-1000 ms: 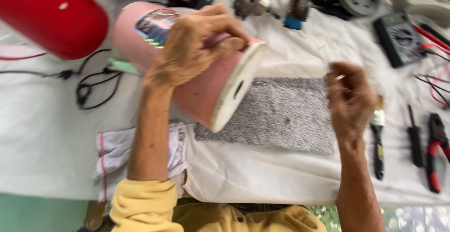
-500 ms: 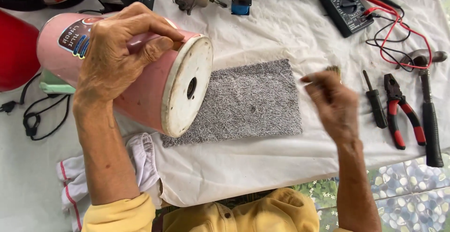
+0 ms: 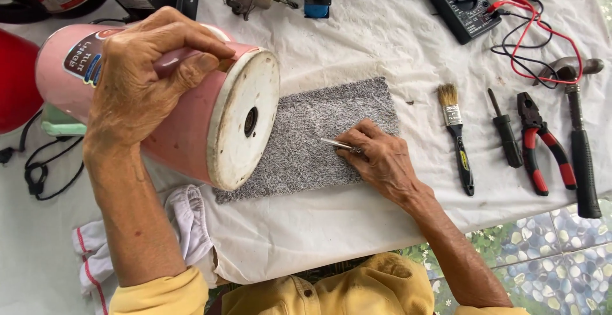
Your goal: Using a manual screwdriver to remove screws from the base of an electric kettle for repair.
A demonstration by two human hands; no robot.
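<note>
At the table's left edge we see a red cylinder [image 3: 16, 82] and a loose black cable [image 3: 38, 168], both close to the forearm; we'd judge the cable an easy snag if that arm swings. Our left hand [image 3: 146, 92] is wrapped over the top of the pink canister [image 3: 172, 108], fingers curled tight on its wall, holding it tipped on its side above the table's left half, white base with its centre hole facing right. It's a one-handed grip from above on a smooth round body, so it could roll out or drop onto the white rag [image 3: 185, 219] near the front edge. Just right of it lies the grey mat [image 3: 319, 140], mid-table. Our right hand [image 3: 382, 159] rests on the mat's right end, fingertips pinched shut on a thin metal pin [image 3: 336, 143] pointing left toward the canister. It's small and shiny: if it slips, we'd likely lose it in the mat's pile. Further right, apart from the hand, lie a paintbrush [image 3: 458, 136], screwdriver [image 3: 503, 130], red-handled pliers [image 3: 542, 149] and hammer [image 3: 580, 143] toward the right edge; the multimeter [image 3: 462, 3] sits at the back, with leads an elbow could catch.
</note>
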